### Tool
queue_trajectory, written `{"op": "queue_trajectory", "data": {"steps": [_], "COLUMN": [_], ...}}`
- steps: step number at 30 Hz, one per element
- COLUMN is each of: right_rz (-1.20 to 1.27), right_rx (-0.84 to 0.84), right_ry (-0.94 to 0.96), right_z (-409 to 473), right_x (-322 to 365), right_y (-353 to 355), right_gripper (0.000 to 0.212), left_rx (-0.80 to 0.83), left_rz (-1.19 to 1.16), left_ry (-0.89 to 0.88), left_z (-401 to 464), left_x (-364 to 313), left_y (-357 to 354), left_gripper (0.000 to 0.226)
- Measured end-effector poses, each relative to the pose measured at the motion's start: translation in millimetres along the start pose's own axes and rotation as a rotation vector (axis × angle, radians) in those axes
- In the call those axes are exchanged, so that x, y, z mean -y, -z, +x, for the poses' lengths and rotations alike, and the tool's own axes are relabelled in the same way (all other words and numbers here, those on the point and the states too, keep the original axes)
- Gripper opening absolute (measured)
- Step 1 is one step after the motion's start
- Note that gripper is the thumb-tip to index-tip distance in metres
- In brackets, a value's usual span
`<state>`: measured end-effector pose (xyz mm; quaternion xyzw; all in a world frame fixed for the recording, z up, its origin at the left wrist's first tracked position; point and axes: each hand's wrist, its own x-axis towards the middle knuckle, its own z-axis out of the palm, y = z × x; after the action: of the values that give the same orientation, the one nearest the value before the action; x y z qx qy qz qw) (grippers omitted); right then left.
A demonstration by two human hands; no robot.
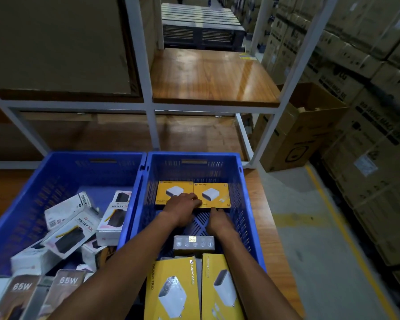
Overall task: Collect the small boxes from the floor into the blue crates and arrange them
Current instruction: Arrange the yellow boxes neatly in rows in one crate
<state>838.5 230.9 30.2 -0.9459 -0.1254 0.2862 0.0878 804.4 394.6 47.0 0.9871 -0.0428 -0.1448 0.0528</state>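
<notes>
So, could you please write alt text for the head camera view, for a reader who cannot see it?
Two bare hands reach into the right blue crate: the left hand rests on two yellow boxes lying side by side at its far end, the right hand just before them. The left blue crate holds jumbled white boxes.

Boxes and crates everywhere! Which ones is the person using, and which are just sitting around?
Part of the job:
- right blue crate
- left blue crate
- two yellow boxes at the back
- left hand and right hand
- jumbled white boxes

Just sitting around:
- big cardboard cartons
- wooden shelf
- open carton
</notes>
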Motion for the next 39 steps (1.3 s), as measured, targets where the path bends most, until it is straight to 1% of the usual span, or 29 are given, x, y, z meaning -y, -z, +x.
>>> {"op": "queue_trajectory", "data": {"steps": [1,4,5,7,9,11,15,20,23,31,39], "right_rz": [0.008,0.021,0.022,0.032,0.043,0.061,0.082,0.098,0.098,0.070,0.066], "right_rx": [-0.020,-0.040,-0.040,-0.032,-0.018,-0.009,-0.021,-0.041,-0.034,-0.049,-0.035], "right_ry": [0.006,0.001,0.000,-0.009,-0.023,-0.039,-0.058,-0.118,-0.117,-0.132,-0.138], "right_z": [-1,0,0,0,1,2,-1,-2,-1,7,11], "right_x": [1,0,0,0,1,1,-1,-6,-7,-7,-9], "right_y": [0,0,-1,-2,-3,-3,-2,-3,0,-1,-4], "right_gripper": [0.054,0.053,0.053,0.054,0.057,0.059,0.060,0.064,0.063,0.064,0.064], "left_rx": [0.029,0.127,0.145,0.150,0.147,0.136,0.047,-0.097,-0.151,-0.163,-0.200], "left_rz": [0.012,0.034,0.041,0.063,0.094,0.113,0.100,0.138,0.153,0.139,0.141], "left_ry": [0.010,0.038,0.045,0.053,0.050,0.045,0.045,0.052,0.037,0.064,0.070], "left_z": [1,6,7,11,15,18,23,26,25,24,23], "left_x": [0,-2,-2,-2,-2,-2,-2,0,3,-1,-4], "left_y": [0,-3,-5,-7,-5,0,3,-14,-20,-21,-23], "left_gripper": [0.058,0.085,0.091,0.094,0.093,0.086,0.069,0.051,0.050,0.056,0.054]}}
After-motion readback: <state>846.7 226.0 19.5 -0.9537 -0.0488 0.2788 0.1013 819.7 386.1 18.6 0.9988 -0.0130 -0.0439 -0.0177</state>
